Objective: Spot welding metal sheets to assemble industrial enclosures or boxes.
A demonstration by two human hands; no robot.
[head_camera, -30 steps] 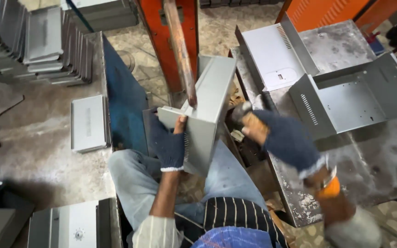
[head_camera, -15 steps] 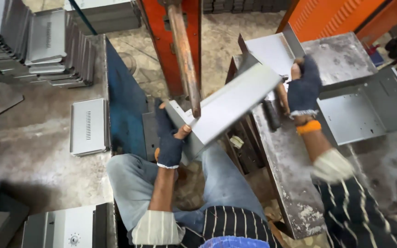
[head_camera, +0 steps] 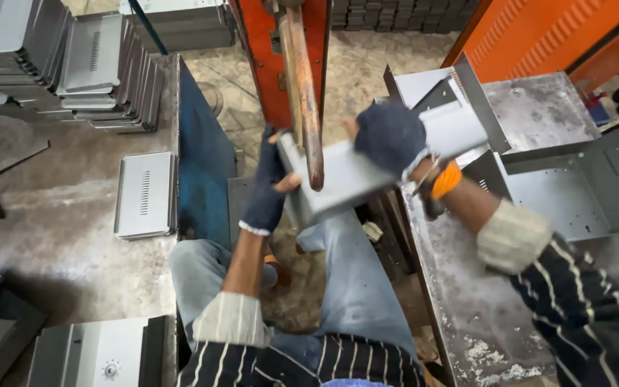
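Both my gloved hands hold a folded grey sheet-metal panel (head_camera: 345, 183) under the copper arm (head_camera: 304, 86) of an orange welding machine (head_camera: 281, 50). My left hand (head_camera: 266, 179), in a dark blue glove, grips the panel's left end. On the panel's upper right part, my right hand (head_camera: 390, 137), also gloved, presses down, with an orange band at its wrist. The panel lies nearly flat, tilted up to the right, above my knees.
A stack of grey vented covers (head_camera: 51, 64) stands on the left bench, one loose cover (head_camera: 145, 193) near its blue edge. Open metal boxes (head_camera: 574, 186) lie on the right steel table (head_camera: 467, 315). Another panel (head_camera: 87, 355) sits at the bottom left.
The panel has swung from upright to nearly flat under the copper arm. My right hand moved from the right table onto the panel's top.
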